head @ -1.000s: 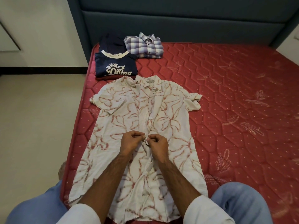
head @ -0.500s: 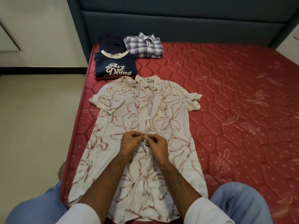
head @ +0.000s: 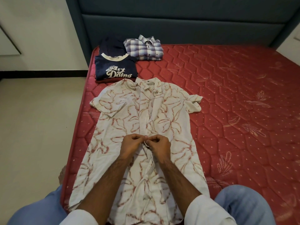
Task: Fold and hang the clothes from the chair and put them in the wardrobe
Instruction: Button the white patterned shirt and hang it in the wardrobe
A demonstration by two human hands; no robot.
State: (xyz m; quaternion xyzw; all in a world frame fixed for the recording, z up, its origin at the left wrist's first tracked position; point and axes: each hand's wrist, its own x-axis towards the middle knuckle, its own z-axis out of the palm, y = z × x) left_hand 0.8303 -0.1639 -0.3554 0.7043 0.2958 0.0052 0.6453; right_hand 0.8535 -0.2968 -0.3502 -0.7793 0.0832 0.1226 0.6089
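A white short-sleeved shirt (head: 133, 120) with a red floral print lies spread front-up on the red mattress (head: 227, 111), collar pointing away from me. My left hand (head: 132, 144) and my right hand (head: 159, 145) meet at its front placket about halfway down. Each hand pinches an edge of the placket between curled fingers and thumb. Below my hands the shirt front is parted; above them the placket lies closed.
A folded navy T-shirt (head: 116, 69) with white lettering, a dark folded garment (head: 112, 45) behind it and a folded plaid shirt (head: 144, 47) sit near the blue headboard (head: 178, 21). The mattress's left edge drops to a beige floor (head: 35, 127). My knees frame the shirt's hem.
Both hands stay at the same spot on the placket, with only small finger movements. The shirt has not shifted.
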